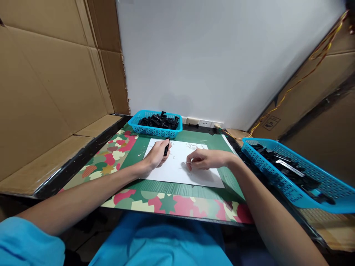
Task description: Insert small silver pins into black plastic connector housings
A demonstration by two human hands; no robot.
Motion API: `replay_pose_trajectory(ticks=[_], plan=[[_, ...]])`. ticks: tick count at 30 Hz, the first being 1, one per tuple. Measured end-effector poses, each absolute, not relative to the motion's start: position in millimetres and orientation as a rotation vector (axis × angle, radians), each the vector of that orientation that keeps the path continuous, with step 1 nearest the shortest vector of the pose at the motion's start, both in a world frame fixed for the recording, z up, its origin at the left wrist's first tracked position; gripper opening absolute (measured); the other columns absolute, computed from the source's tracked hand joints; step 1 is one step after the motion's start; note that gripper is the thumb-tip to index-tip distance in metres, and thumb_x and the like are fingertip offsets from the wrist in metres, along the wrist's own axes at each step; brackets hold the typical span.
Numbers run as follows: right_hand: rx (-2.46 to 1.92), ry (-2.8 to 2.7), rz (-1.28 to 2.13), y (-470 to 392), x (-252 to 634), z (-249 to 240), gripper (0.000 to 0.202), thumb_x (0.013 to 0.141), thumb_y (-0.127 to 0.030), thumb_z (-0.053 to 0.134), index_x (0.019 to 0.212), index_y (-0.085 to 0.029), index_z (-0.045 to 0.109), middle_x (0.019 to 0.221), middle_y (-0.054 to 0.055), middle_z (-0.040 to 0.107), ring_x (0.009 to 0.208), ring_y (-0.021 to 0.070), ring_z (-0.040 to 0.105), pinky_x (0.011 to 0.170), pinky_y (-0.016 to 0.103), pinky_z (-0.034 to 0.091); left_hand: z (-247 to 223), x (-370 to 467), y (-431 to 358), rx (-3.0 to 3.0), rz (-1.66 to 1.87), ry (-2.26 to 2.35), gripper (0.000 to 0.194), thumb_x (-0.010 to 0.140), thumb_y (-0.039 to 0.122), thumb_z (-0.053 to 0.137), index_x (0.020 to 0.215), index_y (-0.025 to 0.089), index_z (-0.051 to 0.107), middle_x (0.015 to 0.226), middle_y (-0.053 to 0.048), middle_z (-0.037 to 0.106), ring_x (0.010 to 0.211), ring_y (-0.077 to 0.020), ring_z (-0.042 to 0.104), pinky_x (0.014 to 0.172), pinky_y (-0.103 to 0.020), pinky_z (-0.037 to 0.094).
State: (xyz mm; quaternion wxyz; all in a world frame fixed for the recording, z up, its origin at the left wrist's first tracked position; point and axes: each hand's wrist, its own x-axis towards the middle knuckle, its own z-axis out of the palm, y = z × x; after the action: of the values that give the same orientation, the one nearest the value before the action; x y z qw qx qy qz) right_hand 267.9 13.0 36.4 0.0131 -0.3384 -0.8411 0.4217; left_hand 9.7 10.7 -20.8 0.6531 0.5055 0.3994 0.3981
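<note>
My left hand (158, 154) is closed around a small black plastic part (166, 148), above the left side of a white sheet (177, 170). Most of that part is hidden by the fingers. Over the right half of the sheet, my right hand (199, 159) pinches a thin, light-coloured pin-like piece (186, 162) between thumb and fingertips; its exact kind is too small to tell. A scatter of tiny metal-looking bits (192, 146) lies on the sheet's far right part, beyond my right hand.
A blue basket (155, 131) of black plastic parts stands at the back left. Another blue basket (291, 195) with black parts is at the right. Cardboard (50, 81) walls the left side. Power sockets (205, 123) and yellow-red wires (283, 98) run along the back and right.
</note>
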Motion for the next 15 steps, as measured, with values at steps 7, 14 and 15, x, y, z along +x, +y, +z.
replay_pose_trajectory(ticks=[7,14,15], plan=[[-0.977,-2.714,1.069,13.6,263.0,27.4,0.017,0.08,-0.028,0.085,0.096,-0.021,0.086,0.061,-0.009,0.035,0.057,0.0101,0.029,0.053,0.025,0.023,-9.6,7.9,3.8,1.106,0.978,0.865,0.032,0.104,0.049,0.048,0.089,0.021,0.052,0.056,0.006,0.041,0.043,-0.0094,0.033,0.042,-0.017,0.027],[-1.003,-2.711,1.013,13.7,257.3,21.0,0.012,0.083,-0.029,0.081,0.088,-0.019,0.085,0.061,-0.008,0.038,0.057,0.0099,0.033,0.054,0.025,0.024,-9.2,7.5,11.0,1.208,1.097,0.847,0.021,0.1,0.036,0.061,0.092,0.016,0.062,0.074,-0.003,0.061,0.065,-0.0132,0.053,0.057,-0.02,0.042],[-1.01,-2.713,0.996,13.6,257.2,21.3,0.011,0.084,-0.029,0.08,0.088,-0.019,0.085,0.062,-0.008,0.04,0.057,0.0099,0.034,0.054,0.026,0.025,-9.8,7.3,13.3,1.229,1.108,0.851,0.022,0.1,0.036,0.062,0.092,0.016,0.063,0.074,-0.003,0.062,0.065,-0.0127,0.052,0.057,-0.02,0.041]])
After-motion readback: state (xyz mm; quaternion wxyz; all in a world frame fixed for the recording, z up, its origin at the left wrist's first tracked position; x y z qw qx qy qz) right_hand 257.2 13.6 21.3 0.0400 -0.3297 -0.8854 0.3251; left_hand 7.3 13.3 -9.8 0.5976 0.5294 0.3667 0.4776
